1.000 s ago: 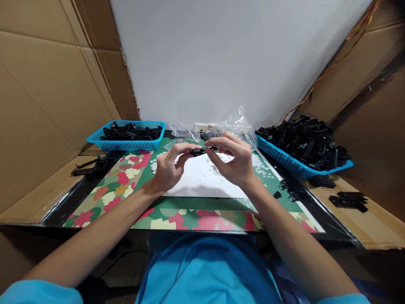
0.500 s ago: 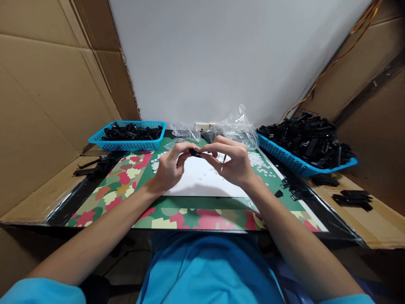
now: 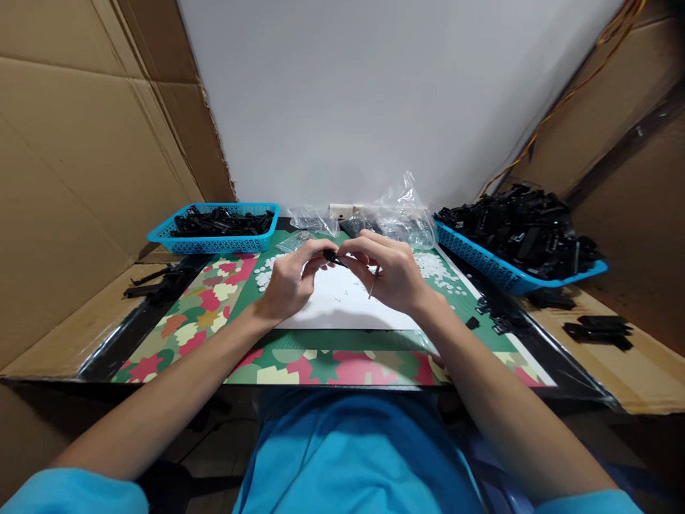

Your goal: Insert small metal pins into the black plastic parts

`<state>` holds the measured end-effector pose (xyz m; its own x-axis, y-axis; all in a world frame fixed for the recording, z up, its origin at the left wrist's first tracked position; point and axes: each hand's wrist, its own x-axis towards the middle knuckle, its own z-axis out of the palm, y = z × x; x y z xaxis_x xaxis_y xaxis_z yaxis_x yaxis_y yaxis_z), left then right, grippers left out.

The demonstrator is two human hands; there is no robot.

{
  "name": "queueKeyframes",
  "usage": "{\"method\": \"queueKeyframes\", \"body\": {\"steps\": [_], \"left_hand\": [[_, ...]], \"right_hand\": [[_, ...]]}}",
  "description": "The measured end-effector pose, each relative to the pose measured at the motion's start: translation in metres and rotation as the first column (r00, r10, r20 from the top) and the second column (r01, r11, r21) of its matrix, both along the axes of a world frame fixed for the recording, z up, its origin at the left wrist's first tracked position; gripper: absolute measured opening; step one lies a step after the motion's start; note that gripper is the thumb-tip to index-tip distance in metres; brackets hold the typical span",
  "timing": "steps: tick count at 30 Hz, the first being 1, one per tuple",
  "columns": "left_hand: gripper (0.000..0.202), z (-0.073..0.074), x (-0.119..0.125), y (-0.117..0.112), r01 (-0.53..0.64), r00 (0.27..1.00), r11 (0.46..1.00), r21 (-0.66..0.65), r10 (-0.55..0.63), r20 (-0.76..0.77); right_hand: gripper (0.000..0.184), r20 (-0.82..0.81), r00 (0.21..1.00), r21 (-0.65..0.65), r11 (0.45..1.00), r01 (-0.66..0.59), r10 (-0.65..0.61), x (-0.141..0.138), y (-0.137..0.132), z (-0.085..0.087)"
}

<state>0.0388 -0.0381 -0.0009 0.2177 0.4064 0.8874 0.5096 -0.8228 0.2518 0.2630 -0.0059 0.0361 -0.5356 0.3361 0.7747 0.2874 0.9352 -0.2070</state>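
Observation:
My left hand [image 3: 292, 282] and my right hand [image 3: 389, 275] meet above a white sheet [image 3: 342, 307] in the middle of the table. Both pinch a small black plastic part [image 3: 331, 255] between thumb and fingertips. A thin metal pin or tool [image 3: 373, 282] sticks down out of my right hand's curled fingers. Tiny metal bits lie scattered on the sheet under the hands.
A blue basket [image 3: 214, 243] of black parts stands back left, and a fuller blue basket [image 3: 481, 264] stands at right. Clear plastic bags [image 3: 399, 214] lie at the back. White pellets [image 3: 436, 271] dot the camouflage mat [image 3: 203, 307]. Loose black parts [image 3: 596, 330] lie on cardboard at both sides.
The black part was held out lengthwise between both hands; the hands have closed together and now only its end shows between the fingertips. The thin pin now shows in my right hand.

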Motion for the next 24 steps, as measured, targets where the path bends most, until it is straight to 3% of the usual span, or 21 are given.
{"method": "queueKeyframes", "body": {"steps": [7, 14, 24], "left_hand": [[0.024, -0.0010, 0.0013, 0.0034, 0.070, 0.997, 0.991, -0.109, -0.067, 0.036], [0.029, 0.0027, -0.0006, 0.0036, 0.044, 0.998, 0.995, -0.095, -0.047, -0.032], [0.031, -0.0010, -0.0020, 0.0074, 0.066, 0.998, 0.985, -0.162, -0.062, 0.029]], "right_hand": [[0.016, 0.034, 0.999, 0.004, 1.000, -0.016, 0.016, -0.0008, 0.0000, -0.0017], [0.016, 0.024, 0.997, 0.003, 0.997, -0.072, 0.072, -0.0023, 0.0008, -0.0003], [0.015, -0.025, 0.997, -0.115, 0.990, -0.079, 0.077, -0.0058, -0.0010, 0.0015]]}}
